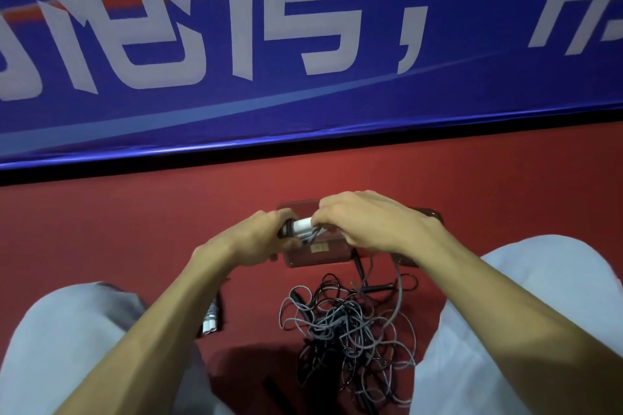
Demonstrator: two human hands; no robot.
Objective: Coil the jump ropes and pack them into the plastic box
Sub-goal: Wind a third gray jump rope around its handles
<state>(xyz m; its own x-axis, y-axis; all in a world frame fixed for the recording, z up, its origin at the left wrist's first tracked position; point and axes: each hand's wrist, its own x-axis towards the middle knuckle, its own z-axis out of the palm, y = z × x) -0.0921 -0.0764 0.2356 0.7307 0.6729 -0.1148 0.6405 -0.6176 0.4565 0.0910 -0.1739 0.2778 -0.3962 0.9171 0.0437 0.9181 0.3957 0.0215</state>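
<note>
The left hand [259, 236] is closed around the dark end of a rope handle [301, 225], holding it level above the floor. The right hand [367, 222] meets it from the other side, fingers curled over the white end of the handle and pinching grey cord [312, 235] against it, so both hands are gripping the same piece. From under the right hand the cord drops away towards the floor.

Directly below the hands sits the box [317, 254], clear plastic that takes on the red of the floor [135, 229]; I cannot tell whether anything is packed in it. Nearer the person, between the knees, lies the tangle [347, 323]: grey and black ropes looped through each other in one loose heap, with a black handle [379, 288] poking out at its far edge. A bundle [210, 318] of white-ended handles lies by the left knee, apart from the heap. A blue banner [303, 44] hangs along the wall behind.

The wrapping looks barely begun, with most of the rope not yet coiled. The risk is the trailing cord: it seems to run back into the heap, and if it is threaded through the black loops, pulling on it could drag the whole knot up or cinch it tighter. A slack pinch by the right hand would let the first turns spring off the handle.
</note>
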